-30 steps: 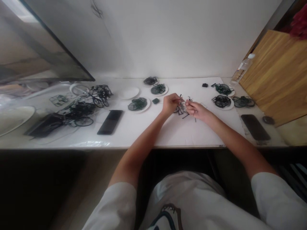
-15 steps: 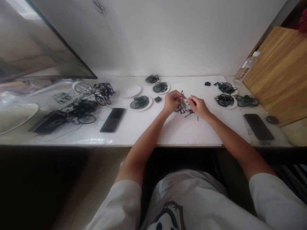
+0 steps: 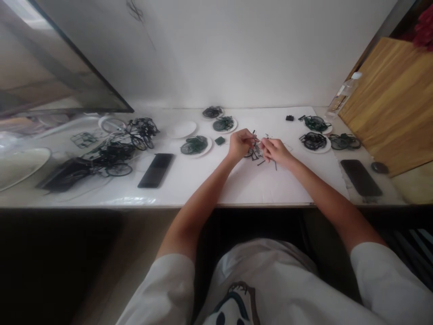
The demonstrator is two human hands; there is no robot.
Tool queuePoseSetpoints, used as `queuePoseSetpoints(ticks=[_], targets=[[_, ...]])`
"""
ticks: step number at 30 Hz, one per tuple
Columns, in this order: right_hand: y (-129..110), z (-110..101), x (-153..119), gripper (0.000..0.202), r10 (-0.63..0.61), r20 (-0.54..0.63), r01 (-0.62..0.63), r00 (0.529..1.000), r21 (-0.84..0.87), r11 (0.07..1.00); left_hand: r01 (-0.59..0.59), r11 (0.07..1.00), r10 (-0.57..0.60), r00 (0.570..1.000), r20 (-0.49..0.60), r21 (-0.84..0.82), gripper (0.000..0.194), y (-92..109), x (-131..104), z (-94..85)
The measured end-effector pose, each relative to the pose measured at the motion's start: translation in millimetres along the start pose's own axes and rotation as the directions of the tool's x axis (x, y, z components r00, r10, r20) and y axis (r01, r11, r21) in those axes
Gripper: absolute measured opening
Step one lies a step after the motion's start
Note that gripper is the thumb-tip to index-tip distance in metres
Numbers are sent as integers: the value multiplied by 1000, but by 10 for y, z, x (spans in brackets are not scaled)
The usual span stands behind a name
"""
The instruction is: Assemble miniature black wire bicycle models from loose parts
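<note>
My left hand [image 3: 241, 143] is closed in a pinch on a small thin dark part [image 3: 254, 132], too small to name. Close beside it on the right, my right hand [image 3: 274, 150] has its fingers pinched together at the same spot; whatever they hold is hidden or too small to make out. Below and between the hands, loose black model-bicycle parts [image 3: 255, 157] lie on the white sheet [image 3: 257, 187], partly covered by my fingers. A small dark green block [image 3: 219, 141] sits to the left of my left hand.
White plates with dark bicycle parts [image 3: 194, 145] stand at left and right [image 3: 328, 148]. A bare white plate [image 3: 181, 129], assembled model bicycles [image 3: 142, 131] and a black phone [image 3: 156, 170] are further left. Another phone [image 3: 361, 177] and a bottle [image 3: 343, 95] are at right.
My right hand's fingers have curled in and come nearer the left fingertips. The whole view has shifted slightly; the things on the table look unmoved.
</note>
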State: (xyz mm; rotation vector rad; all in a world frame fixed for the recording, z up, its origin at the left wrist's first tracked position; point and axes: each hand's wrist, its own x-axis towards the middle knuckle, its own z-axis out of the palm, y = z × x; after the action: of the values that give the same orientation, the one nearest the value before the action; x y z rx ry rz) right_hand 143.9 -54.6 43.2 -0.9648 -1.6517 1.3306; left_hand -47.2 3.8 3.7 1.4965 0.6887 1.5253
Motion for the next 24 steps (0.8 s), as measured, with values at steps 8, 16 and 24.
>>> queuePoseSetpoints(ticks=[8,16,24], targets=[[19,-61,106,39,199,121,-230,972,352,907,-52,995,48,998,48,90,21,41,11,-29],[-82,22,-45,56,-306,-113,239,945,-398,886,-2,1000,0,998,66,29,25,125,32,-98],[4,104,0,68,-63,-42,58,997,-110,992,-12,997,10,1000,27,81,10,90,-42,-7]])
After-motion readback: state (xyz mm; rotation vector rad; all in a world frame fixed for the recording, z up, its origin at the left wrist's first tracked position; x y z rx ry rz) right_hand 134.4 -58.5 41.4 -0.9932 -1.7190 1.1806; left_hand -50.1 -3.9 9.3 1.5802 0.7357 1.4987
